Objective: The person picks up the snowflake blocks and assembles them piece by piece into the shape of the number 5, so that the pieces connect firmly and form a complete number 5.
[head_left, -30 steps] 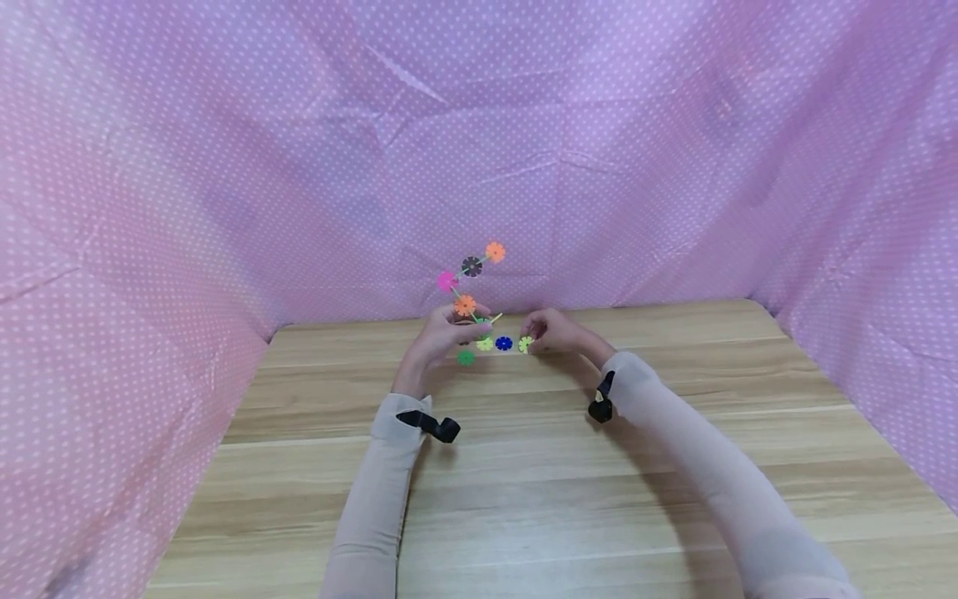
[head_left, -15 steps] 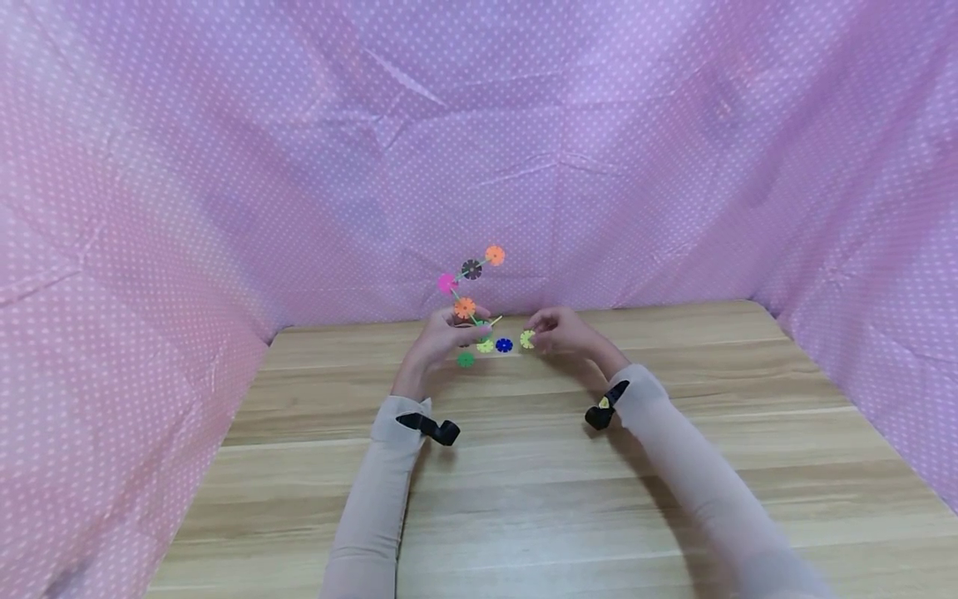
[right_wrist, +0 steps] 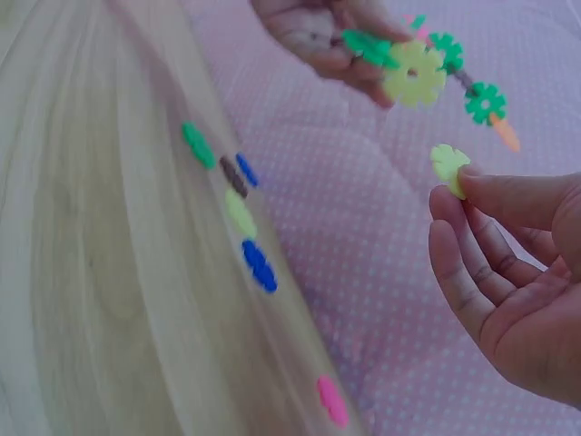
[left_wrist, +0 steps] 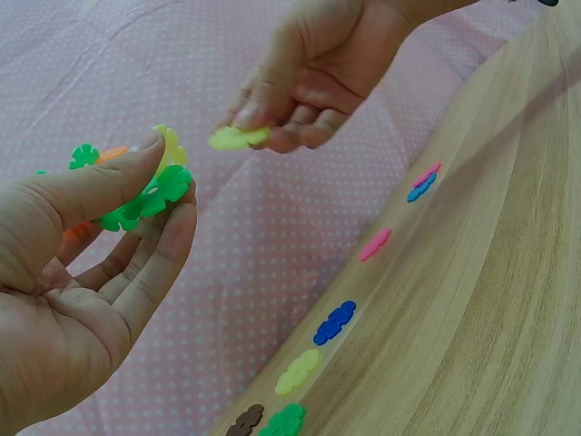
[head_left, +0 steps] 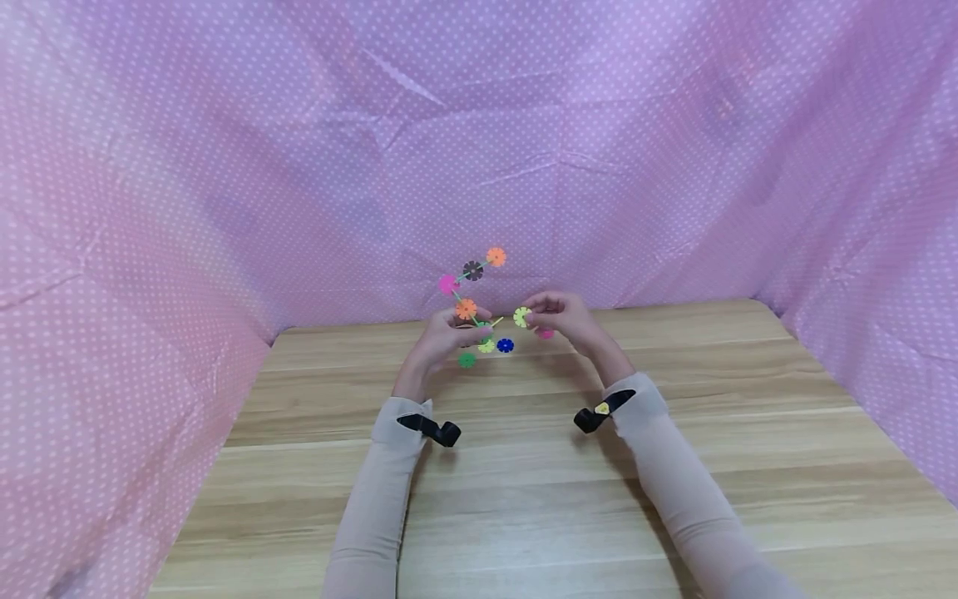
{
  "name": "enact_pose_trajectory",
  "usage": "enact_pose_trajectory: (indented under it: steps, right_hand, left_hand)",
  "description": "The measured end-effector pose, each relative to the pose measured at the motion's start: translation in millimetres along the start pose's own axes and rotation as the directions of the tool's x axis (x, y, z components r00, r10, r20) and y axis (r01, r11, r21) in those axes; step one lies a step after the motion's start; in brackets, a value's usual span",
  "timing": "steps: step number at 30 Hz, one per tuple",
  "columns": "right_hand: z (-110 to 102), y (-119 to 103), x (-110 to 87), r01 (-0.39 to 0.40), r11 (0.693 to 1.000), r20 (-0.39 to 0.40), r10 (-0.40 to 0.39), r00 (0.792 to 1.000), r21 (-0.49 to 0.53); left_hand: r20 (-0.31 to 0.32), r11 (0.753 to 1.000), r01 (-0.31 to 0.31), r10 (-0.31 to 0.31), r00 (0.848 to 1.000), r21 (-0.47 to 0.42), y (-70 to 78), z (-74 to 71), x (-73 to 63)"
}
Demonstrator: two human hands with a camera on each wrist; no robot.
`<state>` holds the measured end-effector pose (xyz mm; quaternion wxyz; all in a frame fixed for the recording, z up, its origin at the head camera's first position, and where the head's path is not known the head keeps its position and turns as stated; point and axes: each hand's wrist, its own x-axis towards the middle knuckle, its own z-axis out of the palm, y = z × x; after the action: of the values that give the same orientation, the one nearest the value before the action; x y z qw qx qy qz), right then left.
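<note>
One yellow disc (right_wrist: 447, 166) (notched) between right fingers (right_wrist: 517, 198).

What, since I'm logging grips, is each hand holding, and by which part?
Left hand: the chain, pinched by a green disc. Right hand: a single yellow disc, pinched at its edge.

The right hand (head_left: 565, 320) pinches a yellow disc (head_left: 521, 316).

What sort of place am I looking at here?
Probably a makeshift recording booth, though I can't be sure: pink dotted fabric hangs behind and on both sides of a wood-grain table, and a black device sits at each wrist.
</note>
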<state>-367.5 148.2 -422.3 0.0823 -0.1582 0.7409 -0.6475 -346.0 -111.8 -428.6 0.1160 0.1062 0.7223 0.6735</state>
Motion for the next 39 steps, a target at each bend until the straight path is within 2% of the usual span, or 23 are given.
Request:
enact_pose_trajectory:
  steps: [13,27,32,39]
  right_hand:
    - [19.5,-11.3,-3.4,0.083,0.992,-0.03,-0.081,0.996,0.091]
    - [24.8,-11.8,-3.8,0.097,0.994,-0.016,-0.096,0.995,0.047]
    - [25.4,-12.2,-4.6,0.134,0.99,-0.006,-0.134,0.991,0.051]
    - [27.0,-12.5,-4.3,0.211,0.976,-0.017,-0.21,0.978,0.056]
  left_hand:
    - [0.011,1.0,-0.017,0.017,1.0,-0.014,0.6,1.1,-0.1]
    - [0.032,0.999,-0.007,0.006,0.999,0.038,-1.1,-0.7,0.2]
    - [0.032,0.999,-0.009,0.007,0.999,0.041,-2.0,-0.6,1.2]
    - [0.073,0.999,0.047,-0.046,0.996,-0.008,-1.5,-0.6,0.8]
